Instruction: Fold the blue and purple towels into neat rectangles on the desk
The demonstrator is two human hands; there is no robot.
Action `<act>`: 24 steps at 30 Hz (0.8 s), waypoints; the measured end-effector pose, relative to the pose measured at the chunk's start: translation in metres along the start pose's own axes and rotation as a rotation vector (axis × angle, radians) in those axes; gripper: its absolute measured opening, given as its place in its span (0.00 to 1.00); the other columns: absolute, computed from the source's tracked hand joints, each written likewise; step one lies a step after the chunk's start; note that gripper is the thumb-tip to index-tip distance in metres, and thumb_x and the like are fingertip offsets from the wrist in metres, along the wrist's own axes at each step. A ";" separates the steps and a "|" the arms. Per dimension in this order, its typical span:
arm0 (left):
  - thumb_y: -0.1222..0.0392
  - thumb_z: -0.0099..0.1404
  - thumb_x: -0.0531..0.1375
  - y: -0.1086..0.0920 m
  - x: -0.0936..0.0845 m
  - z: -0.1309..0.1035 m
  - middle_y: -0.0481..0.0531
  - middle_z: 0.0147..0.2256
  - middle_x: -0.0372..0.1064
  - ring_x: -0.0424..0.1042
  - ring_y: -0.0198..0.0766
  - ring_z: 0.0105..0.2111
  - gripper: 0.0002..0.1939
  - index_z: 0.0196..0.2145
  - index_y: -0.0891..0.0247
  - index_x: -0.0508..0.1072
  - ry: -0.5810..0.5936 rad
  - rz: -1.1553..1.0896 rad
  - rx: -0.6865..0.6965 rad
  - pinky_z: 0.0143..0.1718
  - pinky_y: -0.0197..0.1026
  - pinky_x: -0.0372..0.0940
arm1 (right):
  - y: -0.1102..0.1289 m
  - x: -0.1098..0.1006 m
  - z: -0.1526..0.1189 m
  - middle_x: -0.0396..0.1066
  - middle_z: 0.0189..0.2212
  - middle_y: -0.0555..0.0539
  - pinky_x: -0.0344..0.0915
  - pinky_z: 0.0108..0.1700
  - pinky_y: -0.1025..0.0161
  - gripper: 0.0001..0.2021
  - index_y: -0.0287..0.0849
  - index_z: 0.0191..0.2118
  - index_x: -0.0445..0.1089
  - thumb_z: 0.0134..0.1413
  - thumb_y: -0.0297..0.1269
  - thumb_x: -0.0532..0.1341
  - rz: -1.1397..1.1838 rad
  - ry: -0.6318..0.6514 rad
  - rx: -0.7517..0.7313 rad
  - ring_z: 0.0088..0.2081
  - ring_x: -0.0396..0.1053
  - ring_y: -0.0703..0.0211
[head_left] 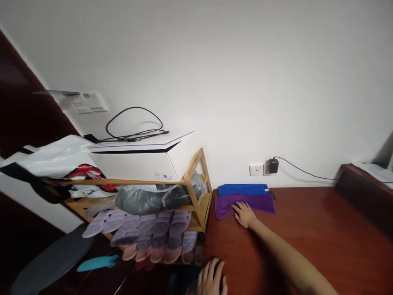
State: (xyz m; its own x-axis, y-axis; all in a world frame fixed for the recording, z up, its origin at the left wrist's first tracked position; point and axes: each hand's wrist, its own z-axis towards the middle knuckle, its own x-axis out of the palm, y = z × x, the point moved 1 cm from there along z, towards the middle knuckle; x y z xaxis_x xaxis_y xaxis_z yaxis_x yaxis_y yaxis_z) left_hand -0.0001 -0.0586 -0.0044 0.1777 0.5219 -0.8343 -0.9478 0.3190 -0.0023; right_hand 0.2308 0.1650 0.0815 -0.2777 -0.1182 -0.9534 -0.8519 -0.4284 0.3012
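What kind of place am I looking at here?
Likely a home or dormitory room: there's a wooden rack with rows of slippers, a reddish-brown desk with a purple cloth, and a plugged-in black adapter.

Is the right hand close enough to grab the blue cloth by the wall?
Probably yes. The right hand rests on the purple cloth, and the blue cloth lies just beyond, before the wall. Nothing seems to block the way over.

A home is suggested by slippers lined up on a wooden rack left of the right hand, a charger plugged in beyond.
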 end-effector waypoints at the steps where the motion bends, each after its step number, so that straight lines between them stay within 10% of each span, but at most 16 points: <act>1: 0.60 0.63 0.60 0.002 0.003 -0.001 0.52 0.53 0.79 0.79 0.49 0.50 0.24 0.56 0.49 0.76 -0.007 0.002 0.004 0.48 0.48 0.74 | -0.002 0.004 0.010 0.57 0.72 0.42 0.47 0.70 0.44 0.27 0.50 0.71 0.59 0.69 0.42 0.49 0.004 -0.011 0.008 0.71 0.51 0.45; 10: 0.60 0.66 0.58 -0.006 -0.009 0.002 0.52 0.57 0.76 0.76 0.50 0.54 0.25 0.60 0.49 0.74 0.060 -0.043 -0.052 0.51 0.51 0.73 | 0.011 -0.001 0.019 0.69 0.60 0.38 0.59 0.60 0.52 0.22 0.48 0.61 0.70 0.69 0.31 0.47 0.003 -0.049 0.069 0.61 0.63 0.47; 18: 0.60 0.72 0.53 -0.025 -0.042 0.020 0.53 0.58 0.74 0.71 0.48 0.59 0.21 0.59 0.53 0.75 0.160 -0.149 -0.173 0.60 0.54 0.66 | 0.076 0.008 -0.108 0.81 0.41 0.45 0.66 0.43 0.63 0.09 0.47 0.44 0.75 0.61 0.39 0.61 0.126 0.023 0.116 0.42 0.79 0.53; 24: 0.55 0.75 0.51 -0.036 -0.074 0.037 0.56 0.51 0.77 0.72 0.50 0.55 0.18 0.49 0.56 0.80 0.183 -0.342 -0.180 0.60 0.57 0.64 | 0.128 0.048 -0.203 0.66 0.16 0.56 0.62 0.25 0.65 0.20 0.48 0.32 0.66 0.59 0.61 0.59 0.906 0.033 0.338 0.18 0.68 0.59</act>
State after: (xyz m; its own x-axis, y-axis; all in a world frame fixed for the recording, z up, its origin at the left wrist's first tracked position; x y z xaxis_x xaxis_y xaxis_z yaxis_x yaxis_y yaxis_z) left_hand 0.0306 -0.0797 0.0781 0.4550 0.2558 -0.8530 -0.8765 0.2975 -0.3784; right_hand 0.1987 -0.0777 0.0709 -0.8839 -0.3041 -0.3552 -0.4049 0.1178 0.9068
